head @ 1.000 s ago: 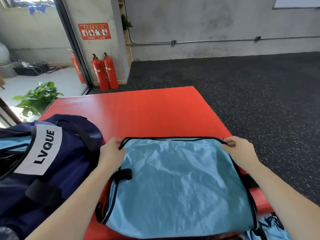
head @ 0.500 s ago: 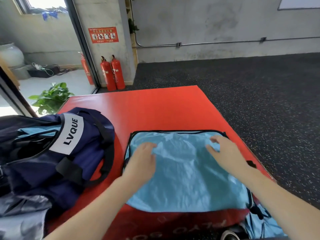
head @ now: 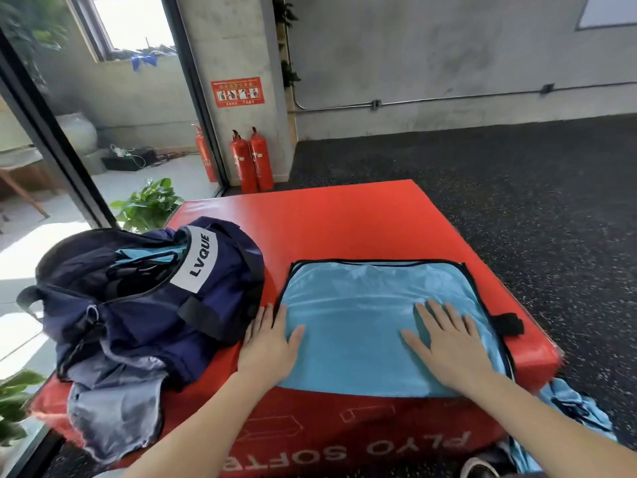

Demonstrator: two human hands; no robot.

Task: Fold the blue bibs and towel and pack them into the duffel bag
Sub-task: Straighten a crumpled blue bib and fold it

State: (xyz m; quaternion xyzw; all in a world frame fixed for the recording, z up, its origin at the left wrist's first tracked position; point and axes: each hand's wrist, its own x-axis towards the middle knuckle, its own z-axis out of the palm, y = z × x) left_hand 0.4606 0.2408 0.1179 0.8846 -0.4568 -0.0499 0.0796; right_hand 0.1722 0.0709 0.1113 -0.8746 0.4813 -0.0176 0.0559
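Hands flat, fingers spread — right hand [head: 448, 343] pressing folded blue bib [head: 372, 319], left hand [head: 270, 343] at its left edge. More blue fabric [head: 572, 408] hanging right of right hand, unfolded. Left of left hand, duffel bag [head: 144, 298] open — some blue already inside. Packing roughly midway.

Daylight enters from the window [head: 134, 22] and glass door at left, overexposing the floor there. Interior evenly lit, moderately bright; soft glare on the red plyo box [head: 344, 219]. Wide-angle distortion bends the edges (door frame noticeably curved). Slight overall softness.
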